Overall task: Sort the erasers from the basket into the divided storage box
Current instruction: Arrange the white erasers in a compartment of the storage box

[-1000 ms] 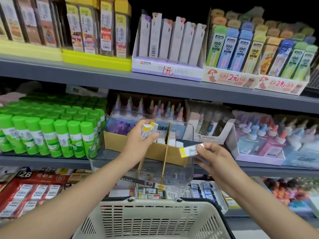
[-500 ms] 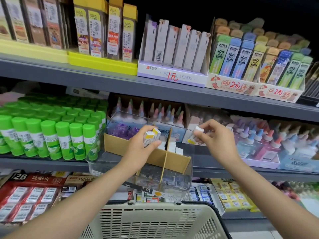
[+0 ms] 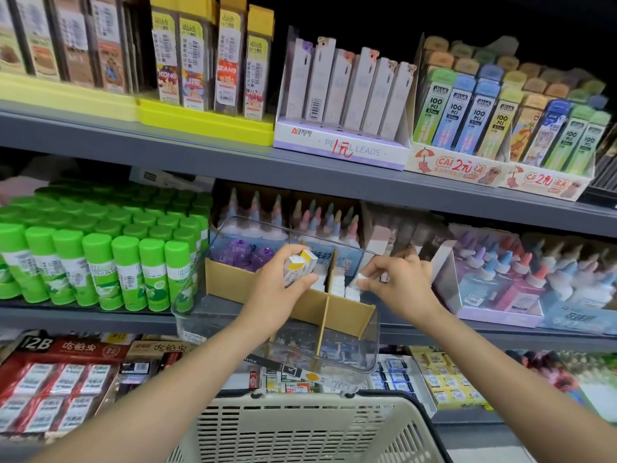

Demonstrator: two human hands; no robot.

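Note:
A clear plastic storage box (image 3: pixel 187 305) with cardboard dividers (image 3: pixel 325 307) sits on the middle shelf's edge. White erasers (image 3: pixel 337 284) stand upright in its rear compartments. My left hand (image 3: pixel 277 289) grips two erasers (image 3: pixel 300 265) with yellow-and-white sleeves above the box's left side. My right hand (image 3: pixel 397 282) reaches into the right rear compartment and pinches a white eraser (image 3: pixel 360 283) there. The cream slatted basket (image 3: pixel 300 429) is below, at the bottom of the view; its contents are hidden.
Green glue sticks (image 3: pixel 100 265) crowd the shelf left of the box. Liquid glue bottles (image 3: pixel 521 282) in a tray stand to the right. Pencil-lead boxes (image 3: pixel 347 95) fill the upper shelf. Packed erasers (image 3: pixel 60 389) lie on the lower shelf.
My right hand carried its eraser from the box's front right corner up and over, then down into the right rear compartment. The left hand stayed over the box with its erasers.

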